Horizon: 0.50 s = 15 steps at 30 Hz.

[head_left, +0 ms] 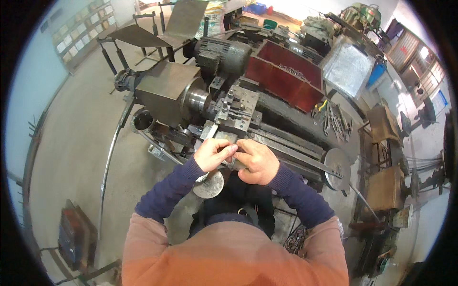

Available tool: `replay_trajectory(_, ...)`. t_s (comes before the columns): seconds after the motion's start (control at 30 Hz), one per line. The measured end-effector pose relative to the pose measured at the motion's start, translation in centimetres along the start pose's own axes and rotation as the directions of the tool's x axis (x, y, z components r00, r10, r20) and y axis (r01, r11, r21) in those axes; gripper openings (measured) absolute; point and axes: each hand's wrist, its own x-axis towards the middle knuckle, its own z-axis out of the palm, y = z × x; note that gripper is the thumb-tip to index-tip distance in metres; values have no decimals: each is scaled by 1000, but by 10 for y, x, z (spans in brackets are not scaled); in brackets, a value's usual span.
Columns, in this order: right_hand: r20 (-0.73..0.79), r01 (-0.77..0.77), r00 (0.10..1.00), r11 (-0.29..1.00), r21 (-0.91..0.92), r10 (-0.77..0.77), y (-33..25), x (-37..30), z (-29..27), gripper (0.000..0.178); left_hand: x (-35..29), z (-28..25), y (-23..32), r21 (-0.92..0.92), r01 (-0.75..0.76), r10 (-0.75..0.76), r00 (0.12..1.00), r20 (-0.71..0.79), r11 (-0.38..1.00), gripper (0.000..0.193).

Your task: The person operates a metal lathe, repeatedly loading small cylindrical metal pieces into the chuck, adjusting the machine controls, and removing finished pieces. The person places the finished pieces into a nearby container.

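My left hand [213,153] and my right hand [258,162] meet at the fingertips, close in front of the lathe's tool block [241,107]. Both have their fingers bent and pressed together. Whatever lies between them, if anything, is too small or hidden to name. Just beyond my fingers is a small flat metal plate [226,137] on the machine. Left of the tool block sits the round metal chuck [199,100], projecting from the boxy headstock [167,86].
Behind the machine stands a red open bin [286,71] with small metal parts inside. Several wrenches [336,124] lie to its right. A grey motor [222,55] sits beyond the headstock. A round handwheel [337,167] is at right, and a long metal rod [109,164] slants at left.
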Motion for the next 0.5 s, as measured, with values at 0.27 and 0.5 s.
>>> replay_trajectory(0.27,-159,-38,986,993,112,56,-15,-17,0,19,-14,22,-11,-394,103,-73,993,90,913,28)
replay_trajectory(0.5,-253,-96,951,948,304,177,-18,-26,10,35,-18,31,-13,-746,306,-196,952,235,592,28)
